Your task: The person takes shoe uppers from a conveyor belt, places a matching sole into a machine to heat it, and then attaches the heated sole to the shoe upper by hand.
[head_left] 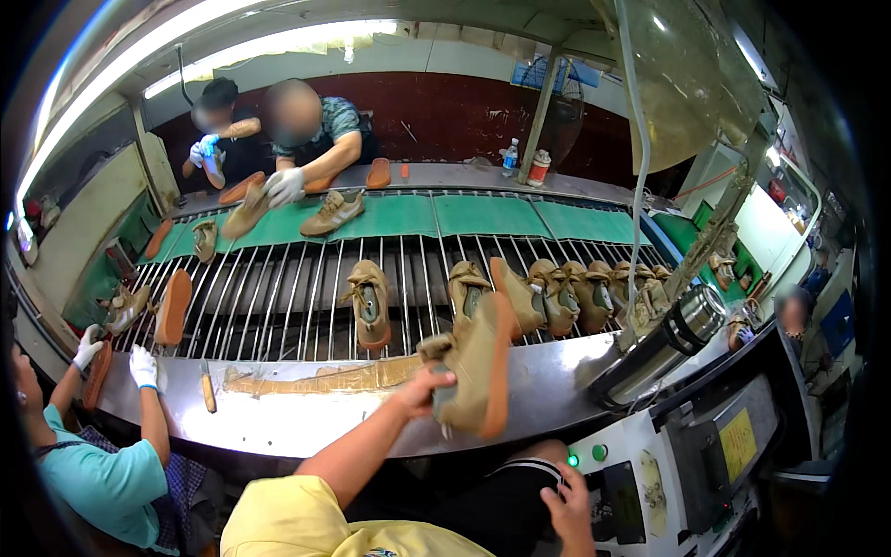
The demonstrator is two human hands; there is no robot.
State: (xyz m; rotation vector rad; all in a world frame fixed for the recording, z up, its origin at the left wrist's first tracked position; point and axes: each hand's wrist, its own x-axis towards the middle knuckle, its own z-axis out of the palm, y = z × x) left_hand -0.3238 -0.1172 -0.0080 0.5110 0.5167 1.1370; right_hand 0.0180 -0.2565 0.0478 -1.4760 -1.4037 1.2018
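My left hand (422, 390) is closed round the collar of a tan lace-up shoe (471, 382) with an orange-brown sole. I hold it tilted above the metal ledge, sole facing right. Low on the right, my right hand (568, 509) has its fingers apart and holds nothing. It is beside a white machine panel (620, 450) with green buttons. Behind the held shoe, a row of similar shoes (560, 304) lies across the roller conveyor (413, 325), and a single shoe (370, 311) sits a little to the left.
A steel flask (664, 343) stands at the ledge's right. On the left ledge lies a wooden-handled tool (208, 390). Beside me at left, a person in teal (102, 483) works with gloved hands. Two people across the conveyor handle shoes near a green belt (399, 218).
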